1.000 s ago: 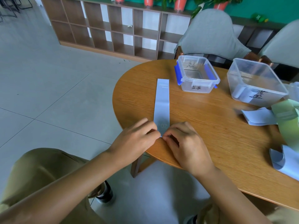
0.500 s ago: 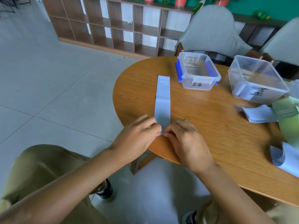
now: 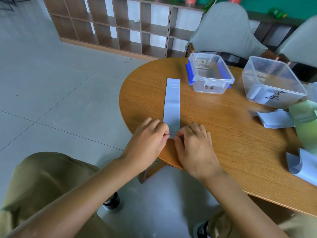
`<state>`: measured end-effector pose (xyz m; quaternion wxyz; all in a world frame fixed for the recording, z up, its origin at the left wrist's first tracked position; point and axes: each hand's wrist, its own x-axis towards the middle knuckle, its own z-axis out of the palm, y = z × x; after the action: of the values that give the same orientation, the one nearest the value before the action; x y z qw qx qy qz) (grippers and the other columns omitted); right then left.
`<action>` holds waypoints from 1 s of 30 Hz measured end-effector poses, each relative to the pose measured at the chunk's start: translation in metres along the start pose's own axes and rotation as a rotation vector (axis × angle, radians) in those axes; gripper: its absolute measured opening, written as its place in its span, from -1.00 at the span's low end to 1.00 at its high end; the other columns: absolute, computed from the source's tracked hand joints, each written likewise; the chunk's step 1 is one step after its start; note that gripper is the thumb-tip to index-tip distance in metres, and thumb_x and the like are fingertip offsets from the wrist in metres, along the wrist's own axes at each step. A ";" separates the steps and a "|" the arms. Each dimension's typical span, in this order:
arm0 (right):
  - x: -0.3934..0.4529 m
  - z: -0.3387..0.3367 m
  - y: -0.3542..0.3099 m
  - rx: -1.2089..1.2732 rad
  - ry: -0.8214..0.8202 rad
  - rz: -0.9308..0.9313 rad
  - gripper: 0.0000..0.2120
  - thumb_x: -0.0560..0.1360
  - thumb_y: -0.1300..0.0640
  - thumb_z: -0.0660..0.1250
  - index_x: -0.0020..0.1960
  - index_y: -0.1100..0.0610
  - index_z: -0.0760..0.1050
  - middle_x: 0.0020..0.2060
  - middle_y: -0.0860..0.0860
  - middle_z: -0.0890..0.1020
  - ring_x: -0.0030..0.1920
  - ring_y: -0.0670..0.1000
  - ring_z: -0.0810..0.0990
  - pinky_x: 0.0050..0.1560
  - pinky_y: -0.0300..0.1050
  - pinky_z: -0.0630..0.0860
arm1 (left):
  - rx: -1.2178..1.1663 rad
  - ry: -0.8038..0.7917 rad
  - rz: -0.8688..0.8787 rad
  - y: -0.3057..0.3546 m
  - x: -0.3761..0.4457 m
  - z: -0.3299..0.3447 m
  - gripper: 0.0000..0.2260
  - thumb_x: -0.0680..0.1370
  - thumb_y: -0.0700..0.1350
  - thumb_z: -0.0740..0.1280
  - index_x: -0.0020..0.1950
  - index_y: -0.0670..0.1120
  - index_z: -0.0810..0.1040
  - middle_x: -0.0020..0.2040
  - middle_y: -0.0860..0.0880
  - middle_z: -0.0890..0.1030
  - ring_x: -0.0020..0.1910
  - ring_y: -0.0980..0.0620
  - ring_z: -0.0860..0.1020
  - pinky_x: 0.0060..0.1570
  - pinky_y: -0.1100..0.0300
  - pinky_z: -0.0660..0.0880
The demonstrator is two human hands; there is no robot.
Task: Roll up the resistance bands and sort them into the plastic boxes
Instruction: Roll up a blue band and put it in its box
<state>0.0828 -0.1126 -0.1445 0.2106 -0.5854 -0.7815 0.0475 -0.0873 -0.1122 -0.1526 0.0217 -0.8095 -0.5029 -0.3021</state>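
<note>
Two hands meet at the lower centre of the head view: the left hand (image 3: 148, 140) and right hand (image 3: 194, 147) each pinch the near end of a pale blue band (image 3: 172, 103), fingers curled, the band lying flat up the wooden tabletop (image 3: 223, 134). At upper right stand a blue-clipped box (image 3: 208, 74) and a second clear box (image 3: 272, 81) holding a rolled band; loose blue and green bands (image 3: 307, 117) lie at the right edge.

Open tabletop (image 3: 214, 127) between near edge and far-edge boxes (image 3: 210, 74); right edge crowded with loose bands (image 3: 274, 120), perhaps overlapping; strip (image 3: 172, 102) across left portion.
</note>
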 end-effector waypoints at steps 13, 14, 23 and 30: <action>0.012 -0.006 -0.008 0.219 0.062 0.162 -0.86 0.44 0.13 0.46 -0.05 0.00 0.54 -0.14 -0.09 0.59 0.03 0.05 0.49 0.09 0.07 0.45 | -0.172 0.094 -0.363 0.013 0.005 0.008 -0.84 0.44 -0.21 0.45 -0.15 -0.01 0.50 -0.23 0.13 0.55 -0.16 -0.04 0.50 -0.06 -0.01 0.44; 0.012 -0.006 -0.006 0.257 0.082 0.132 -0.85 0.42 0.17 0.48 -0.07 0.00 0.55 -0.20 -0.11 0.60 -0.01 0.03 0.50 0.05 0.07 0.47 | -0.182 0.114 -0.333 0.013 0.004 0.006 -0.82 0.44 -0.24 0.46 -0.12 -0.04 0.49 -0.23 0.12 0.55 -0.17 -0.02 0.48 -0.08 0.04 0.43; 0.004 0.002 0.003 -0.064 0.329 -0.251 -0.89 0.47 0.27 0.35 -0.23 0.17 0.52 -0.37 0.04 0.57 -0.26 0.17 0.51 -0.21 0.04 0.42 | 0.036 0.088 -0.010 0.006 0.001 -0.008 -0.78 0.47 -0.27 0.47 -0.18 -0.14 0.42 -0.31 0.00 0.47 -0.24 -0.03 0.42 -0.28 0.19 0.34; -0.006 0.000 0.014 -0.035 0.272 -0.315 -0.88 0.53 0.23 0.33 -0.18 0.13 0.59 -0.28 0.02 0.59 -0.20 0.15 0.51 -0.18 0.06 0.44 | 0.063 0.102 0.127 -0.005 -0.012 -0.004 -0.86 0.66 -0.17 0.29 -0.09 -0.13 0.56 -0.19 0.02 0.56 -0.15 -0.05 0.48 -0.17 0.08 0.48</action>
<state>0.0963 -0.1137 -0.1503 0.3089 -0.4605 -0.8284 -0.0789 -0.0973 -0.1205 -0.1567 0.0921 -0.8222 -0.4581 -0.3251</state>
